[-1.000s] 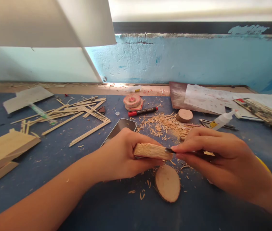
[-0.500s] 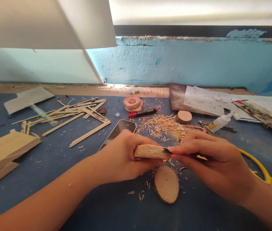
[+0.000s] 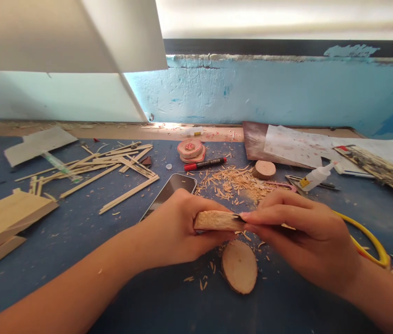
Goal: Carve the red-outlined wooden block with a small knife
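My left hand [image 3: 178,227] is closed round a wood slice [image 3: 217,220], held edge-on above the table, thumb and fingers on its two flat faces. Its rim is pale and looks stripped of bark. My right hand [image 3: 297,232] pinches a thin dark piece [image 3: 237,216] against the slice's right end; most of this piece is hidden by the fingers, so its kind does not show. Below the hands, an oval wood slice [image 3: 240,267] with bark round its rim lies flat on the table.
Behind the hands lie a phone [image 3: 168,191], wood shavings [image 3: 231,182], a red-capped marker [image 3: 206,163] and a small round wood piece [image 3: 265,170]. Thin sticks [image 3: 128,192] and boards [image 3: 11,218] are at left. A glue bottle [image 3: 316,177] and yellow ring [image 3: 366,236] are at right.
My right hand has shifted slightly left, and the dark piece with it, along the slice's edge. The left hand keeps its hold. The whole view has moved very slightly.
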The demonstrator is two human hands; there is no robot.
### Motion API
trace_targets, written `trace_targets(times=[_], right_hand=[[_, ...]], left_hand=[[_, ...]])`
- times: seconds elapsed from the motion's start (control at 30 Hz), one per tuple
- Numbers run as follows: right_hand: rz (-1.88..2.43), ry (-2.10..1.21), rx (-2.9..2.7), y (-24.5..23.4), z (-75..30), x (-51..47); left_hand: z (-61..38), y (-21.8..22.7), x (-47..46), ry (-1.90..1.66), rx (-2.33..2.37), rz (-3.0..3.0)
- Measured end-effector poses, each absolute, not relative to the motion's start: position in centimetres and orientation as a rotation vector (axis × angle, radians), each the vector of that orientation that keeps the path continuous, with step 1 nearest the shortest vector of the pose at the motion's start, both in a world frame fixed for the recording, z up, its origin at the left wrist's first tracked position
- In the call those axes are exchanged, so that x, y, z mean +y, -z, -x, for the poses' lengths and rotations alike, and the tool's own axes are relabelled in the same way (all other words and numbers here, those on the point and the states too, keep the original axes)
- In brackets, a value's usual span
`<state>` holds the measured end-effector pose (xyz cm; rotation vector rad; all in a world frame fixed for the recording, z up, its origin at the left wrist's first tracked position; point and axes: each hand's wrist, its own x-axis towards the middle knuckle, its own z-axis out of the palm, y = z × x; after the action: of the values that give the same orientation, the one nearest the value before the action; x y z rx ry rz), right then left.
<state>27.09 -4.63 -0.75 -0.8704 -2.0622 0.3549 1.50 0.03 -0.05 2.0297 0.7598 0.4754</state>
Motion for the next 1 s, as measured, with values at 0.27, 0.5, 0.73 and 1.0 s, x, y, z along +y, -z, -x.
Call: trace_targets(times=[0.27, 0.5, 0.73, 1.0], right_hand=[[0.878, -0.337, -2.052, 0.6, -27.0, -4.7], [0.835, -0.327, -2.071, 0.5, -26.8, -4.8], [0.845, -0.323, -2.056, 0.6, -26.7, -4.9], [0.790, -0.379, -2.077, -0.1, -25.7, -6.3]], left_hand=[[-1.5, -0.3, -0.2, -0.473, 0.768, -2.054], [-1.5, -0.2, -0.2, -0.490, 0.752, -2.080], [-1.6, -0.3, -0.3, -0.489, 0.771, -2.105], [-1.8, -0.2, -0.2, -0.486, 0.705, -2.126]])
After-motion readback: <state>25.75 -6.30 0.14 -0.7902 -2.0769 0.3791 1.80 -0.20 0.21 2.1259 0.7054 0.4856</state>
